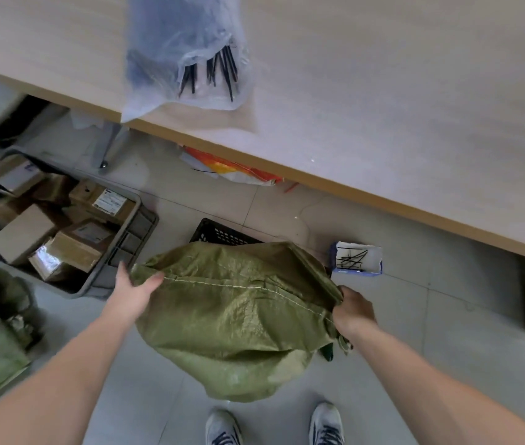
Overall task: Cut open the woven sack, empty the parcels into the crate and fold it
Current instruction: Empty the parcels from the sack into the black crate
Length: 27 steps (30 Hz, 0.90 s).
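Two corners of the sack are gripped: one is pinched by the left hand, the other bunched in the right hand. Parcels could be spilled on the floor, since the crate lies beyond the left hand.

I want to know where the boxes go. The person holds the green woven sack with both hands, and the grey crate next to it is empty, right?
Not quite. The grey plastic crate is not empty: the head view shows brown cardboard parcels already in it. The rest is right: the left hand and the right hand both hold the green woven sack.
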Available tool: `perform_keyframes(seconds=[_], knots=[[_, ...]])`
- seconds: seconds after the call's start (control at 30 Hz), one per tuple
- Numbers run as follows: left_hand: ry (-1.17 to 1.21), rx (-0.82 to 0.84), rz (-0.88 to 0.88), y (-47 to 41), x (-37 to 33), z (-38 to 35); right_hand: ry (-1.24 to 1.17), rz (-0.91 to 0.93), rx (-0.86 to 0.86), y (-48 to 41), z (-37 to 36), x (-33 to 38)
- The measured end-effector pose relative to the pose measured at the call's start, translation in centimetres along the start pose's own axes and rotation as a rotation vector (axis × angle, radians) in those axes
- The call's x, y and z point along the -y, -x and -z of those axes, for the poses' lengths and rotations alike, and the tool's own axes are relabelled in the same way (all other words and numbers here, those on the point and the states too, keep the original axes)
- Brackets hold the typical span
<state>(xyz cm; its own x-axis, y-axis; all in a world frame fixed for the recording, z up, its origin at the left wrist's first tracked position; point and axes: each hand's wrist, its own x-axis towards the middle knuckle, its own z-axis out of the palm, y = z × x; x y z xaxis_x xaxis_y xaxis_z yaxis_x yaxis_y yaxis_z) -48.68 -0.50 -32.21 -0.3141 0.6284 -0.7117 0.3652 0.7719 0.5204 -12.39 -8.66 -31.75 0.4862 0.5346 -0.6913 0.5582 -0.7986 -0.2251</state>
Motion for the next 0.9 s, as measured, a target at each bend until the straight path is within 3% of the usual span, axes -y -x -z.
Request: perform_keyframes(seconds=[0.13, 0.3, 0.43, 0.7, 0.8, 0.9], knots=[[-0.175, -0.028, 0.022, 1.1, -0.7, -2.4, 0.043, 0.016, -0.032, 0.0, -0.6, 1.0], [-0.269, -0.046, -0.161, 4.3, -2.6, -4.3, 0.07, 0.06, 0.001, 0.8, -0.9, 2.5], [-0.121, -0.161, -0.207, 6.1, -3.8, -2.7, 0.104, 0.065, 0.021, 1.0, 2.0, 2.5], [0.275, -0.196, -0.335, 9.3, -8.1, 2.2, 0.046, 0.138, -0.099, 2.1, 9.2, 1.4], [0.105, -0.202, -0.388, 9.7, -8.3, 2.5, 0.074, 0.156, -0.127, 2.9, 9.6, 0.5], [-0.014, -0.183, -0.24, 9.7, -7.8, 1.9, 0.153, 0.122, -0.019, 3.9, 9.3, 0.0]])
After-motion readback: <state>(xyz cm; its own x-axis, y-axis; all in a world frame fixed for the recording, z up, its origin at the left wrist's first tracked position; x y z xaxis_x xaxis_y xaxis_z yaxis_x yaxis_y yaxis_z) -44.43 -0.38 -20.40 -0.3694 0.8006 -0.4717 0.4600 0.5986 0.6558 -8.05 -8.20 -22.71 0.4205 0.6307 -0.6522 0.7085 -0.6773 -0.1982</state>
